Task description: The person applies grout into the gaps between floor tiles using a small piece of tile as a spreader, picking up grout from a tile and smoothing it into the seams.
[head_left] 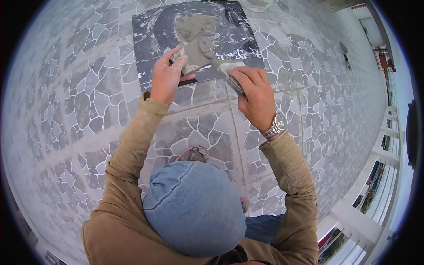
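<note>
My left hand (168,75) grips a small flat tile (191,67) by its left edge, fingers wrapped round the side. Grey wet mortar (197,52) coats the tile's upper face. In my right hand (257,93) is a trowel (230,73), its handle caked with dried cement. The trowel's blade rests in the mortar on the tile, partly smeared over. Both hands are above the near edge of a black board (145,53), which is streaked with cement. A heap of mortar (194,24) lies on that board just beyond the tile.
Grey stone-pattern paving (88,97) with white joints surrounds the board. A dark hand tool (346,55) lies off to the right. White railings (357,221) run along the right side. My denim-covered knee (194,207) and one foot (196,153) are close below my hands.
</note>
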`<action>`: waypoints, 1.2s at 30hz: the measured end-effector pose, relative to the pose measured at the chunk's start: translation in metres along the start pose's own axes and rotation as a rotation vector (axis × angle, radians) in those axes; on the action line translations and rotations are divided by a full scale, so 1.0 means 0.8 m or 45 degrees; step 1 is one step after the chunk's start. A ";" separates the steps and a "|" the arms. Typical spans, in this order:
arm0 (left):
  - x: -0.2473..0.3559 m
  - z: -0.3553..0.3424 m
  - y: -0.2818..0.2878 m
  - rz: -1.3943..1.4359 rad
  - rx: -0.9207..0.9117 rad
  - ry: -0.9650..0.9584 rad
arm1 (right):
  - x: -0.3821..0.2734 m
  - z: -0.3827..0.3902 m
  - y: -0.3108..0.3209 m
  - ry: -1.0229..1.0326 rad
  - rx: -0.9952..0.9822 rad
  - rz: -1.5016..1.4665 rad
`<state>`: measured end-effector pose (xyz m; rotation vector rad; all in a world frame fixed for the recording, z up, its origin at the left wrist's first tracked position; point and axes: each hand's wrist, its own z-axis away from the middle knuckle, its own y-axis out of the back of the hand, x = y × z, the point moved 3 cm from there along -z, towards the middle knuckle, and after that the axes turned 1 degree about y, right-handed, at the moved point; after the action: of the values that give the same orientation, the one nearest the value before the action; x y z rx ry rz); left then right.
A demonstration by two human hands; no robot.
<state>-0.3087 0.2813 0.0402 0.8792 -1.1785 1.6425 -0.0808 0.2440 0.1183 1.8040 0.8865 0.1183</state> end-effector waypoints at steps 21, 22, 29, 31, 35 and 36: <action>0.026 -0.015 0.007 -0.191 -0.095 -0.116 | 0.031 -0.073 -0.076 0.078 0.200 0.008; 0.025 -0.007 0.010 -0.200 -0.088 -0.112 | 0.040 -0.086 -0.075 0.102 0.247 0.002; -0.019 -0.008 0.058 -0.122 0.077 -0.021 | 0.131 -0.161 -0.153 -0.043 0.471 -0.054; -0.038 -0.013 0.071 -0.060 0.154 0.047 | 0.185 -0.148 -0.192 -0.131 0.245 0.000; -0.043 -0.027 0.124 0.135 0.320 0.030 | 0.181 -0.147 -0.202 -0.337 0.401 -0.285; -0.044 -0.034 0.131 0.146 0.334 0.027 | 0.185 -0.146 -0.200 -0.346 0.401 -0.283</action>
<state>-0.3962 0.2838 -0.0319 0.9680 -1.0299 1.9262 -0.1114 0.4499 -0.0157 1.9358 0.9387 -0.4199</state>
